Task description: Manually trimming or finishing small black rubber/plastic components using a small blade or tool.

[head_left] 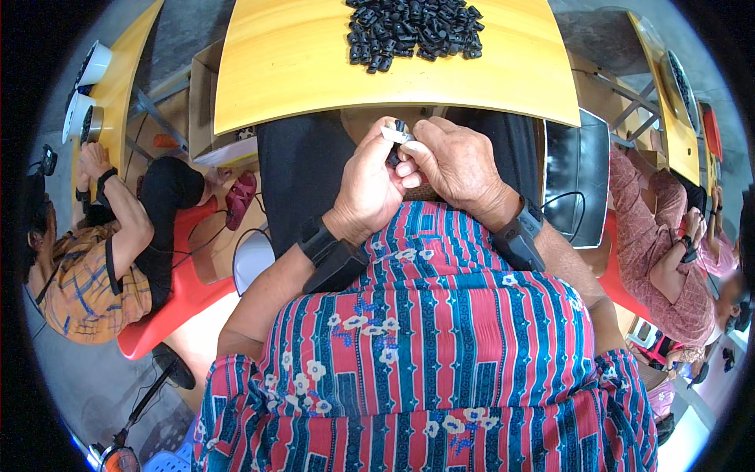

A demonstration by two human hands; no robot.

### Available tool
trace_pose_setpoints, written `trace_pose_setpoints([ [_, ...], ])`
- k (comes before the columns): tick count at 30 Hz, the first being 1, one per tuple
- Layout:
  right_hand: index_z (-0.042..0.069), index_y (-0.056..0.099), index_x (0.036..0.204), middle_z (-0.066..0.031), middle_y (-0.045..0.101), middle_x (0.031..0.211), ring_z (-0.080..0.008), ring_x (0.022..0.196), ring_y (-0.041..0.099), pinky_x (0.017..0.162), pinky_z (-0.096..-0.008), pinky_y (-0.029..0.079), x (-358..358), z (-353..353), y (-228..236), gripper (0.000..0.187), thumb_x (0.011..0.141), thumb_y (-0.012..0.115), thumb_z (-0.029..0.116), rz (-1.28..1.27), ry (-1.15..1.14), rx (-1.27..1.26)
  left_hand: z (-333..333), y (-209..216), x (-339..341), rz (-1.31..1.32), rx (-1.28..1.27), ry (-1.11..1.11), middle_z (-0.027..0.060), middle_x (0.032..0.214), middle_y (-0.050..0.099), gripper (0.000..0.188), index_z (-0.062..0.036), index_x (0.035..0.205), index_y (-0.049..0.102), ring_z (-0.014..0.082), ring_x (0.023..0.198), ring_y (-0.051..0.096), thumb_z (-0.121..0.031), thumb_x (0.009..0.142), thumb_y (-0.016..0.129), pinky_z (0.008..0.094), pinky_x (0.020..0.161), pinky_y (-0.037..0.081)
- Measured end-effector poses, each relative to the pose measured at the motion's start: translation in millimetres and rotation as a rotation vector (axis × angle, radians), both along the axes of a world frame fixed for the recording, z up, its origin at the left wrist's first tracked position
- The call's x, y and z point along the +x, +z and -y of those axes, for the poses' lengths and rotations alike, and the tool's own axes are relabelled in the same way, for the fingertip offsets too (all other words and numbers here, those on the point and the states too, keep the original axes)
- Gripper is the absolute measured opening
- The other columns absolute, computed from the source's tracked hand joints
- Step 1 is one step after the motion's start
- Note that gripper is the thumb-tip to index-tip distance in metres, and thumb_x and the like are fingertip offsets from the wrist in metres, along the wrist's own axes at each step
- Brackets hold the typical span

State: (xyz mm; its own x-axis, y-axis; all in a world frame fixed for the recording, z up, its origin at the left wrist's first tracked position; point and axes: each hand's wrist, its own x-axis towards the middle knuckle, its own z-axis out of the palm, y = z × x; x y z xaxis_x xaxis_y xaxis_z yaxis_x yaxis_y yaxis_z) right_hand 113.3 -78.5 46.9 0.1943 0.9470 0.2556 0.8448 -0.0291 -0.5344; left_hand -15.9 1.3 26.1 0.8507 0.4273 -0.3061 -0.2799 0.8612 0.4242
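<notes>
My two hands meet just off the near edge of the yellow table (pixel 314 90), above my lap. My left hand (pixel 363 189) is closed, its thumb and fingers pinching a small black plastic piece (pixel 393 156) upright. My right hand (pixel 462 167) is closed as well, thumb and fingers gripping a small flat whitish piece (pixel 396 136) that lies across the black one. Fingers cover much of both pieces, so their exact kind does not show. On the table beyond lies a heap of similar small black plastic pieces (pixel 417 31).
An open cardboard box (pixel 206 102) stands left of the table, and a black-lined box (pixel 576 177) to the right. Co-workers sit on both sides, one in a plaid shirt (pixel 98 275) beside white bowls (pixel 96 63). A red chair (pixel 169 315) is at left.
</notes>
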Motion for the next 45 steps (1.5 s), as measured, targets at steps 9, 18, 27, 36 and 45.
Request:
trace_pose_setpoints([
  [9, 0.008, 0.057, 0.084, -0.0099, 0.058, 0.075, -0.0313, 0.069, 0.060, 0.059, -0.0405, 0.048, 2, 1, 0, 0.025, 0.090, 0.053, 0.032, -0.019, 0.022, 0.014, 2, -1, 0, 0.007, 0.010, 0.014, -0.0009, 0.078, 0.042, 0.014, -0.0108, 0.095, 0.046, 0.0077, 0.067, 0.041, -0.020, 0.098, 0.037, 0.0229, 0.059, 0.037],
  [18, 0.008, 0.057, 0.086, -0.0099, 0.057, 0.075, -0.0310, 0.070, 0.060, 0.060, -0.0405, 0.048, 4, 1, 2, 0.025, 0.089, 0.054, 0.033, 0.026, 0.059, 0.003, 0, -4, -1, 0.025, -0.036, -0.006, -0.0007, 0.079, 0.044, 0.012, -0.0117, 0.094, 0.046, 0.0082, 0.067, 0.041, -0.020, 0.098, 0.039, 0.0240, 0.059, 0.037],
  [27, 0.008, 0.057, 0.086, -0.0109, 0.059, 0.077, -0.0321, 0.071, 0.060, 0.060, -0.0410, 0.048, 2, 1, -2, 0.027, 0.091, 0.051, 0.033, -0.028, 0.034, -0.018, 3, 1, 0, -0.033, -0.020, 0.015, -0.0014, 0.077, 0.041, 0.014, -0.0121, 0.092, 0.046, 0.0076, 0.066, 0.040, -0.022, 0.098, 0.038, 0.0236, 0.059, 0.036],
  [36, 0.008, 0.057, 0.083, -0.0119, 0.059, 0.075, -0.0332, 0.070, 0.060, 0.059, -0.0416, 0.047, 0, 0, -5, 0.028, 0.092, 0.049, 0.033, -0.061, 0.031, -0.014, 3, 0, 1, -0.021, 0.004, 0.036, -0.0009, 0.076, 0.040, 0.013, -0.0112, 0.091, 0.046, 0.0076, 0.066, 0.040, -0.020, 0.097, 0.038, 0.0243, 0.059, 0.037],
  [45, 0.002, 0.059, 0.086, -0.0129, 0.060, 0.075, -0.0228, 0.064, 0.058, 0.061, -0.0345, 0.047, -3, 4, -8, 0.029, 0.095, 0.047, 0.026, -0.807, -0.071, 0.029, 1, -2, 1, 0.001, -0.025, 0.029, -0.0005, 0.078, 0.041, 0.017, -0.0113, 0.093, 0.046, 0.0094, 0.067, 0.040, -0.025, 0.100, 0.038, 0.0245, 0.060, 0.037],
])
